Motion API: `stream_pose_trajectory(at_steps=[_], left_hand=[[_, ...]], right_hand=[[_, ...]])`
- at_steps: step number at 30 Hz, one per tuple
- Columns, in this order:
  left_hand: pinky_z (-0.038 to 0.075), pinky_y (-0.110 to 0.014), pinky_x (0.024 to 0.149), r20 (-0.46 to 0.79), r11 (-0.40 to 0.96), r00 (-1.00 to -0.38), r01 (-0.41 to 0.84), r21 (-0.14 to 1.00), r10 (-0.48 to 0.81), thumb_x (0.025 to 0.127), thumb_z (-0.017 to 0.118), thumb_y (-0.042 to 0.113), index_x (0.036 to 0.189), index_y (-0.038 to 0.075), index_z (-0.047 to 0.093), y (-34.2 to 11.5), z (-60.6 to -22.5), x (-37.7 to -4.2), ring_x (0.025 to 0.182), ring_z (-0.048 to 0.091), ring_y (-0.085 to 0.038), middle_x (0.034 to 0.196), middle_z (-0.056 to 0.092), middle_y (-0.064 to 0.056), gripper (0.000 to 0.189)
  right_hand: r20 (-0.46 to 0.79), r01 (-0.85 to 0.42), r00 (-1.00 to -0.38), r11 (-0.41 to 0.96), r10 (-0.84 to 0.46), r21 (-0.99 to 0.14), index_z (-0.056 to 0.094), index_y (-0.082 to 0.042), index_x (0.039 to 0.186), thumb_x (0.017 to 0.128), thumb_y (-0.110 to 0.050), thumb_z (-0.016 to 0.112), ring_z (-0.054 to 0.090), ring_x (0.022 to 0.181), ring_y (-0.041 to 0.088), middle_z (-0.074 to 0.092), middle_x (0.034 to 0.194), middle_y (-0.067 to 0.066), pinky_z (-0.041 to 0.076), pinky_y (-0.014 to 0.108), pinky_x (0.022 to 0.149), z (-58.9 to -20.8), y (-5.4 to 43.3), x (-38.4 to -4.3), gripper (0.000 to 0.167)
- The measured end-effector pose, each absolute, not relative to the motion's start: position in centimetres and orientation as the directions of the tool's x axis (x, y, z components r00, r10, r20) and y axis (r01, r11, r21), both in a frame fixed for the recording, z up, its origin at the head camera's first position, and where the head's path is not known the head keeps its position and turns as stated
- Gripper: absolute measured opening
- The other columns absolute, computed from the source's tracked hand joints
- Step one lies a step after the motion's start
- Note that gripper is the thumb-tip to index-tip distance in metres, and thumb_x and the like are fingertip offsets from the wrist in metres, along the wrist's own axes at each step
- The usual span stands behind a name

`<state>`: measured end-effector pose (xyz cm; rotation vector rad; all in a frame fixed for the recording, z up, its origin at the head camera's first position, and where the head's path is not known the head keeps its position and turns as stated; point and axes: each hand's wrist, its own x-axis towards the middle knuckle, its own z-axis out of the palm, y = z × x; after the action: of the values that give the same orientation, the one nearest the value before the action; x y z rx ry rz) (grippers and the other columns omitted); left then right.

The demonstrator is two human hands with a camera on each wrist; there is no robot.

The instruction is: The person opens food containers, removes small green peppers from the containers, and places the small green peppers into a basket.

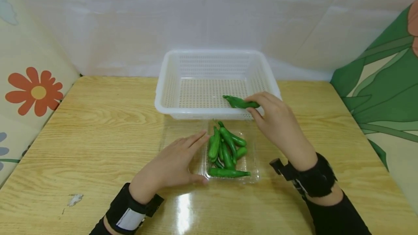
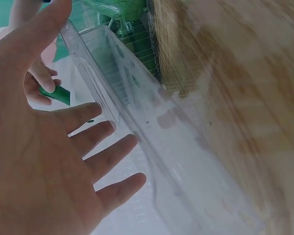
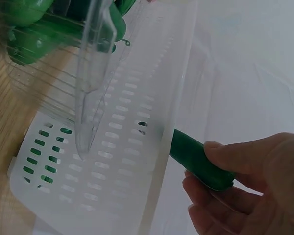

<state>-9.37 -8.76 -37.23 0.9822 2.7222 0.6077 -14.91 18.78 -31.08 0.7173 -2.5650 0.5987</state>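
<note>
My right hand [image 1: 277, 119] pinches a green pepper [image 1: 236, 102] by one end, over the near rim of the white basket [image 1: 163, 109]. In the right wrist view, thumb and fingers close on that green pepper [image 3: 198, 159], its far part hidden behind the basket wall. Several more green peppers [image 1: 227, 158] lie heaped in a clear plastic clamshell box [image 1: 254, 169] just in front of the basket. My left hand [image 1: 173, 162] spreads its fairly straight fingers at the box's left side, over the clear lid. The left wrist view shows those fingertips right at the clear plastic edge [image 2: 132, 125].
A wood-grain table [image 1: 107, 133] bears the box and basket. White cloth [image 1: 209, 17] hangs behind the basket. Flower-patterned panels [image 1: 38, 93] stand along both sides. A worn patch [image 1: 76, 200] marks the tabletop at front left.
</note>
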Motion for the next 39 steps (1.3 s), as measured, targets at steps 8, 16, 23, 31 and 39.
stream_pose_trajectory(at_steps=[8, 16, 23, 31, 39], left_hand=[[0.024, -0.051, 0.117, -0.029, 0.697, -0.766, 0.568, 0.439, 0.642, 0.073, 0.077, 0.064, 0.16, 0.016, 0.017, -8.7, -37.2, -9.3, 0.144, 0.03, -0.029, 0.164, 0.019, -0.007, 0.116], [0.025, -0.051, 0.117, -0.018, 0.691, -0.764, 0.573, 0.44, 0.645, 0.073, 0.077, 0.063, 0.16, 0.015, 0.019, -8.7, -37.3, -9.4, 0.144, 0.03, -0.029, 0.164, 0.02, -0.008, 0.115], [0.025, -0.051, 0.117, -0.013, 0.692, -0.764, 0.576, 0.435, 0.645, 0.073, 0.077, 0.064, 0.16, 0.015, 0.019, -8.7, -37.3, -9.4, 0.144, 0.03, -0.028, 0.164, 0.021, -0.008, 0.116], [0.025, -0.051, 0.117, -0.012, 0.693, -0.765, 0.577, 0.433, 0.644, 0.073, 0.077, 0.063, 0.16, 0.015, 0.02, -8.7, -37.2, -9.3, 0.144, 0.031, -0.028, 0.163, 0.021, -0.007, 0.114], [0.025, -0.051, 0.117, -0.014, 0.693, -0.764, 0.577, 0.433, 0.645, 0.073, 0.076, 0.063, 0.159, 0.015, 0.02, -8.7, -37.2, -9.3, 0.144, 0.03, -0.028, 0.164, 0.021, -0.008, 0.114]], right_hand=[[0.438, -0.505, -0.826, 0.812, -0.356, -0.293, 0.069, -0.001, 0.11, 0.088, -0.002, 0.074, 0.065, 0.093, 0.032, 0.068, 0.108, 0.015, 0.057, 0.045, 0.072, -31.6, 19.0, -15.7, 0.022], [0.411, -0.468, -0.848, 0.838, -0.336, -0.279, 0.069, 0.0, 0.11, 0.088, -0.005, 0.074, 0.065, 0.097, 0.034, 0.069, 0.11, 0.017, 0.057, 0.048, 0.074, -32.1, 19.5, -16.3, 0.023], [0.409, -0.449, -0.853, 0.855, -0.324, -0.259, 0.07, 0.001, 0.109, 0.089, -0.007, 0.074, 0.065, 0.093, 0.036, 0.069, 0.108, 0.02, 0.056, 0.048, 0.071, -32.6, 19.9, -17.0, 0.022], [0.385, -0.422, -0.868, 0.875, -0.314, -0.236, 0.071, 0.001, 0.108, 0.091, -0.01, 0.071, 0.064, 0.081, 0.032, 0.071, 0.104, 0.021, 0.053, 0.043, 0.059, -32.8, 20.2, -17.4, 0.02], [0.348, -0.388, -0.89, 0.891, -0.295, -0.237, 0.071, 0.0, 0.111, 0.094, -0.013, 0.069, 0.065, 0.084, 0.034, 0.07, 0.105, 0.022, 0.054, 0.045, 0.06, -32.6, 20.4, -17.4, 0.022]])
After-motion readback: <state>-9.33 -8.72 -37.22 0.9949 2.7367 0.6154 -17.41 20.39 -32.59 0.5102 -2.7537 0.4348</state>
